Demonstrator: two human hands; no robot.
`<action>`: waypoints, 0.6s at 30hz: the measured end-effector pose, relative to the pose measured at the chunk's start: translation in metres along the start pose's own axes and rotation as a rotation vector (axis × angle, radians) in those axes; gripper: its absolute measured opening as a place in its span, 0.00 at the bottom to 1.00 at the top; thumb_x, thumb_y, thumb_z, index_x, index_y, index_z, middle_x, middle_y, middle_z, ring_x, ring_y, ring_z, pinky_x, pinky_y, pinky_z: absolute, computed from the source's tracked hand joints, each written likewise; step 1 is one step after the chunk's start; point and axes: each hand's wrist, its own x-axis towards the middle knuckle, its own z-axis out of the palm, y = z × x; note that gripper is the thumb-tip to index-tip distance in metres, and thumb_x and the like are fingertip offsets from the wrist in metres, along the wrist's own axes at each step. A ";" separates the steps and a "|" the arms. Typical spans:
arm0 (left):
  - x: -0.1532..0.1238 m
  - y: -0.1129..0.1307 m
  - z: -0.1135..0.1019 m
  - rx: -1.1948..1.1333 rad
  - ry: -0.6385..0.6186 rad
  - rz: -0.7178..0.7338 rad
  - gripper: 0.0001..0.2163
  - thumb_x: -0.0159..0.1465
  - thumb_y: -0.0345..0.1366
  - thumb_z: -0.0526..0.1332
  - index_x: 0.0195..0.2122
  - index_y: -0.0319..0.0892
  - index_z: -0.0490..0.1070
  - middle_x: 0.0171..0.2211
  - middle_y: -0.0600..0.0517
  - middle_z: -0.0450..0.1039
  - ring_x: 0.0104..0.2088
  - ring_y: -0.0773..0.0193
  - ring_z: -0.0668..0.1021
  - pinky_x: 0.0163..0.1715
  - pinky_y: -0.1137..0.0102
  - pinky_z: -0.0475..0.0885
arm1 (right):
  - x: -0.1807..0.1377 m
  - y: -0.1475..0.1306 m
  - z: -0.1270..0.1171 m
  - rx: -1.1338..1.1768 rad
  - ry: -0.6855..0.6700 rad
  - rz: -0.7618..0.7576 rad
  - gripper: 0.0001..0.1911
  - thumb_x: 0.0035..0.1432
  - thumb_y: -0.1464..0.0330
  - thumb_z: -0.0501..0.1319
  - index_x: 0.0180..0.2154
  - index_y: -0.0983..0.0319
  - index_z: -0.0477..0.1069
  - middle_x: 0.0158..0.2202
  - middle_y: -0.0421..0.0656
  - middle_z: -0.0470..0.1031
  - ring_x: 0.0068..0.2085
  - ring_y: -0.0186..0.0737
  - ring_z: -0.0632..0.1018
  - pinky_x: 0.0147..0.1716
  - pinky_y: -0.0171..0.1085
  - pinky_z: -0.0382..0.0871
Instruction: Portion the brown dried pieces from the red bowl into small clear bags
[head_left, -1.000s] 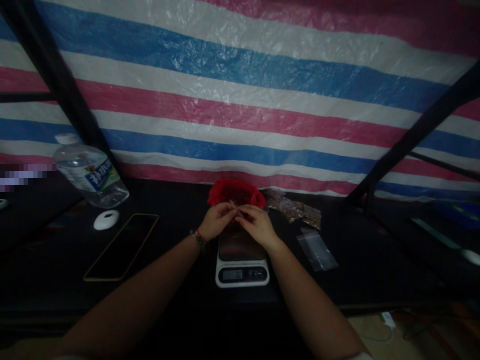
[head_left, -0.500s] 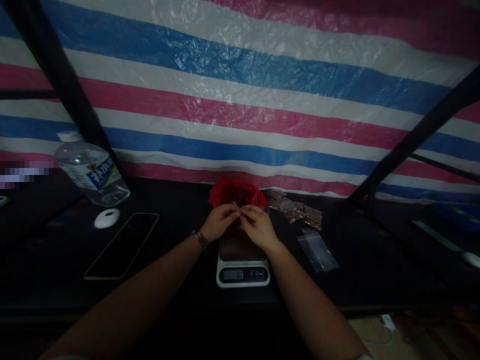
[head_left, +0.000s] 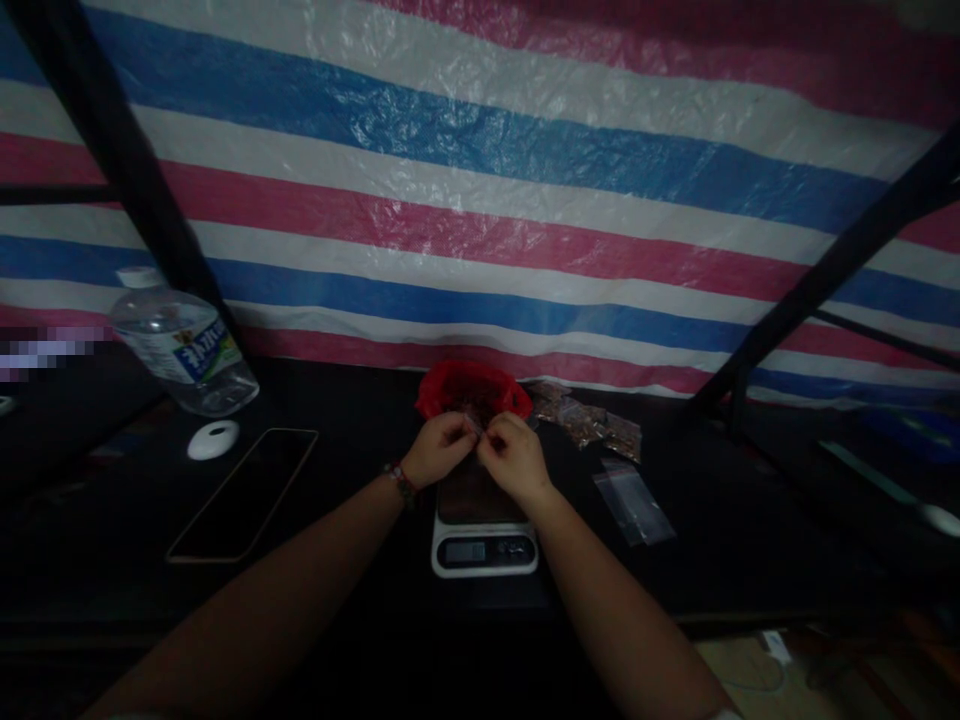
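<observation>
My left hand [head_left: 441,448] and my right hand [head_left: 512,456] meet above the far end of a small white kitchen scale [head_left: 484,528] on the dark table. Both hands are closed in a pinch on a small clear plastic bag [head_left: 478,428] held between them; what it holds is too dim to tell. Just behind the hands sits an open red plastic bag [head_left: 471,388]. A beaded bracelet is on my left wrist.
Several small filled clear bags [head_left: 589,420] lie right of the red bag, with empty clear bags [head_left: 634,502] nearer me. A phone [head_left: 244,490], a white round object [head_left: 213,439] and a water bottle [head_left: 182,344] are to the left. A striped tarp hangs behind.
My hands have drawn closer together over the scale, fingers working the small bag. Nothing else has moved.
</observation>
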 end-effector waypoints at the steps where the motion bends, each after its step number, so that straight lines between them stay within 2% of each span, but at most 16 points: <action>1: 0.000 0.000 0.000 0.021 0.008 0.002 0.06 0.56 0.32 0.57 0.23 0.38 0.66 0.23 0.54 0.66 0.25 0.69 0.69 0.27 0.75 0.64 | -0.001 -0.002 0.001 -0.023 0.012 -0.003 0.07 0.50 0.74 0.56 0.22 0.61 0.63 0.27 0.41 0.68 0.30 0.35 0.71 0.31 0.33 0.65; 7: -0.003 0.003 0.000 0.151 0.064 -0.023 0.05 0.49 0.27 0.54 0.17 0.39 0.61 0.18 0.56 0.61 0.22 0.71 0.64 0.23 0.76 0.58 | -0.002 -0.007 0.001 -0.125 0.118 0.005 0.07 0.50 0.74 0.54 0.22 0.60 0.61 0.26 0.40 0.64 0.30 0.36 0.68 0.30 0.34 0.63; 11: -0.002 0.002 -0.003 0.207 0.112 -0.004 0.06 0.50 0.28 0.54 0.17 0.40 0.60 0.18 0.57 0.59 0.21 0.70 0.64 0.22 0.75 0.59 | 0.001 -0.002 -0.006 -0.083 0.160 0.055 0.10 0.50 0.74 0.55 0.20 0.60 0.59 0.24 0.39 0.62 0.28 0.35 0.66 0.29 0.34 0.62; 14: -0.001 0.003 -0.007 0.192 0.193 0.087 0.06 0.52 0.28 0.53 0.19 0.40 0.62 0.25 0.53 0.67 0.28 0.67 0.70 0.30 0.72 0.65 | 0.002 0.001 -0.008 0.029 0.099 0.009 0.08 0.52 0.73 0.56 0.22 0.60 0.63 0.26 0.40 0.66 0.32 0.37 0.69 0.33 0.36 0.65; 16: 0.000 0.003 -0.011 0.170 0.244 0.134 0.07 0.52 0.28 0.52 0.20 0.40 0.65 0.32 0.50 0.71 0.34 0.64 0.73 0.36 0.70 0.67 | 0.003 0.004 -0.007 0.132 0.084 -0.019 0.05 0.53 0.73 0.55 0.27 0.60 0.68 0.31 0.43 0.69 0.37 0.39 0.72 0.39 0.38 0.67; 18: 0.000 0.003 -0.014 0.157 0.280 0.128 0.08 0.53 0.27 0.51 0.23 0.40 0.69 0.35 0.49 0.73 0.37 0.63 0.74 0.38 0.69 0.68 | 0.005 0.008 -0.005 0.227 0.115 0.005 0.07 0.54 0.73 0.55 0.34 0.60 0.71 0.38 0.45 0.71 0.43 0.40 0.72 0.46 0.42 0.66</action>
